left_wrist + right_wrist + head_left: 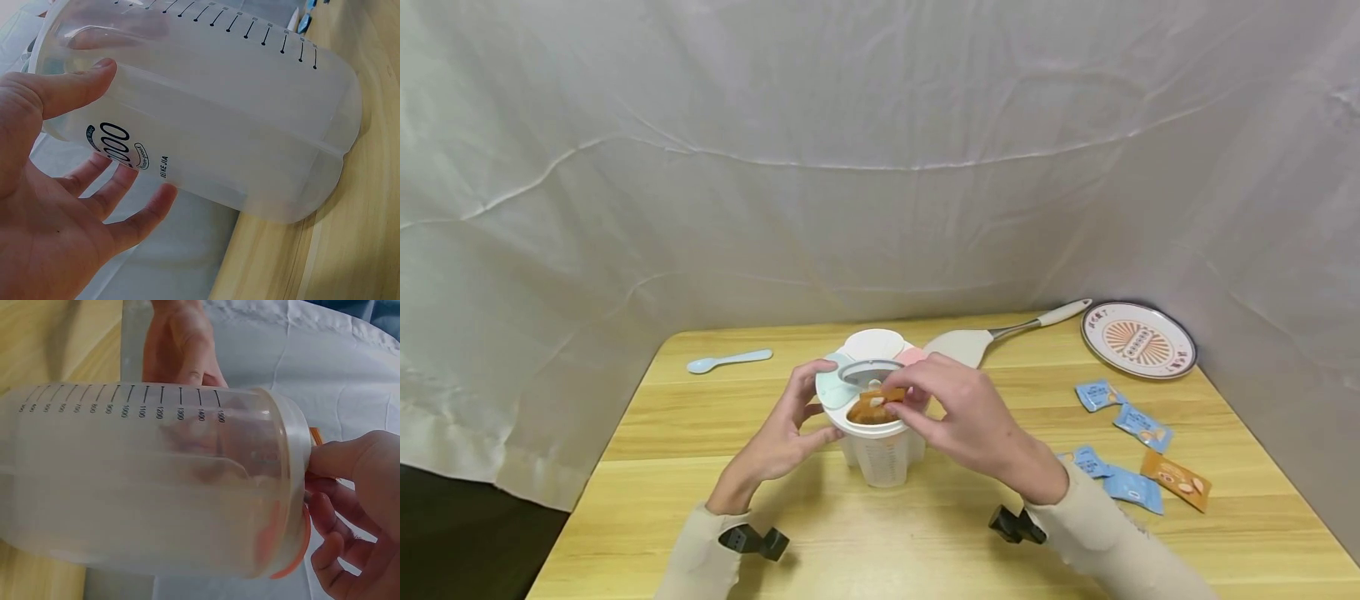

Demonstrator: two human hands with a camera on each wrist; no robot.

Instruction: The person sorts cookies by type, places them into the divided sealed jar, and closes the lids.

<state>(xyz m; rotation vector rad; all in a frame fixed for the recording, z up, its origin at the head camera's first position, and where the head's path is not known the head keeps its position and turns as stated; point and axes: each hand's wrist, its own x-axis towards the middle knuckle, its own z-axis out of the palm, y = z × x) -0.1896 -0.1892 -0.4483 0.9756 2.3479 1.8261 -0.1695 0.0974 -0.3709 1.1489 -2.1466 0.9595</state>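
Note:
A translucent storage container [883, 462] with compartments stands upright on the table, its white top carrying pastel lids [832, 385]. One lid flap [861, 374] is raised over an opening facing me. My left hand [781, 437] holds the container by its left side, thumb and fingers on its upper wall in the left wrist view. Over the opening, my right hand [972, 414] pinches an orange snack packet [872, 410], which lies partly inside. In the right wrist view, the container's rim hides most of that packet.
To the right lie several blue packets [1142, 427] and another orange packet [1177, 481]. A white spatula [958, 346] sits behind the container, with an oval plate [1138, 340] at the back right. A light-blue spoon [730, 360] lies at the back left, before a grey curtain [880, 242].

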